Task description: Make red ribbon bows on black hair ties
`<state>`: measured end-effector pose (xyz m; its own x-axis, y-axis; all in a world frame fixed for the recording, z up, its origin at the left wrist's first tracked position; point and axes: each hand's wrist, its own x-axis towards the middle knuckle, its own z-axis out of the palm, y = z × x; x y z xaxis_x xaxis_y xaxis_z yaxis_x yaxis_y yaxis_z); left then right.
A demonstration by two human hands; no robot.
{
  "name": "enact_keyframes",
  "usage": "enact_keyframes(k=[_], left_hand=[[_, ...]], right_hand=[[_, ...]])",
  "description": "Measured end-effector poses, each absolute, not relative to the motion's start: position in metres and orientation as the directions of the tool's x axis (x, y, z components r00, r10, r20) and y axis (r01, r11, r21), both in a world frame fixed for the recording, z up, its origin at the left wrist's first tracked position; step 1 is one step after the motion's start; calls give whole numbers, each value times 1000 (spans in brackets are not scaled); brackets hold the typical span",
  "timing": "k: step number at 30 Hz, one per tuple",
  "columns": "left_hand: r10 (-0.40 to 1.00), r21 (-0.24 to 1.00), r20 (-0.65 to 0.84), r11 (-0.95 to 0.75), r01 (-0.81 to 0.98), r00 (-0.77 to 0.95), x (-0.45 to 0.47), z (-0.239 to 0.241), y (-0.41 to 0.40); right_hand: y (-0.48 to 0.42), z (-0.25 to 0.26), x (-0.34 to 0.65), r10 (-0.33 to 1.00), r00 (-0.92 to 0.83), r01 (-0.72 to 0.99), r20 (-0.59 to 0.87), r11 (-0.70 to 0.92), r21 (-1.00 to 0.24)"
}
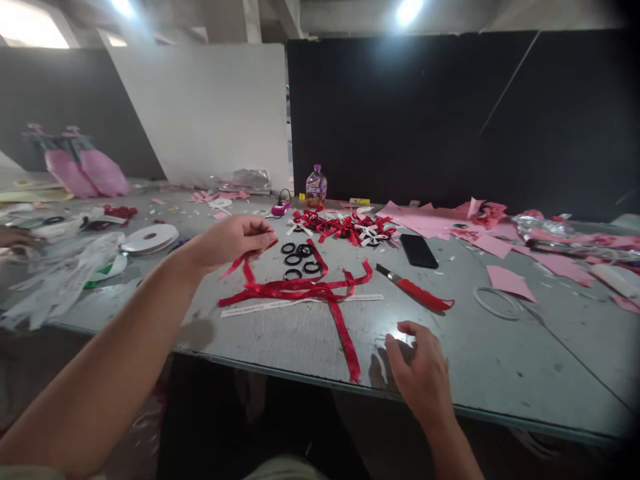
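My left hand (pixel 231 240) hovers above the table with its fingers pinched on the end of a red ribbon (pixel 245 265) that hangs down toward a pile of cut red ribbon strips (pixel 300 290). One long red strip (pixel 345 333) runs toward the table's front edge. My right hand (pixel 419 373) rests near the front edge with its fingers loosely curled and holds nothing I can see. Several black rings (pixel 300 257) lie just behind the strips. A white paper ruler strip (pixel 300 303) lies under the ribbons.
A red-handled utility knife (pixel 415 288) and a black phone (pixel 418 251) lie right of the ribbons. Finished red bows (pixel 345 227), a bottle (pixel 316 187), pink paper sheets (pixel 505 280), a white ring (pixel 495 303) and a white ribbon spool (pixel 149 238) lie around. Another person's hand (pixel 13 237) shows far left.
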<state>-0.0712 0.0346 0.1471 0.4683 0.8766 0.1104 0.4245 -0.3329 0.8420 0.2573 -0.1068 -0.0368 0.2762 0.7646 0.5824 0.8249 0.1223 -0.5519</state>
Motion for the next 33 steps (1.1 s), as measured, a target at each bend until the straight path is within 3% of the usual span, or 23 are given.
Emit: enact_keyframes(k=[5, 12, 18, 23, 28, 31, 33], left_hand=[[738, 930, -92, -176, 322, 668, -37, 164, 31], [538, 967, -79, -164, 196, 839, -10, 165, 26], [585, 993, 29, -112, 45, 811, -32, 167, 48], [628, 997, 76, -58, -51, 774, -36, 166, 92], [638, 985, 117, 22, -169, 761, -33, 166, 129], [669, 967, 143, 62, -246, 729, -34, 162, 143], [708, 956, 127, 100, -277, 695, -34, 158, 150]], right_hand=[[-97, 3, 240, 766, 222, 753, 603, 258, -606], [-59, 101, 180, 719, -62, 651, 692, 555, -518], [-1, 136, 159, 728, -148, 734, 669, 534, -419], [51, 160, 164, 550, -61, 845, 833, 473, -251], [103, 170, 176, 404, 98, 895, 909, 364, -258], [126, 161, 181, 479, 132, 905, 868, 298, -302], [133, 152, 180, 598, 9, 898, 802, 348, -270]])
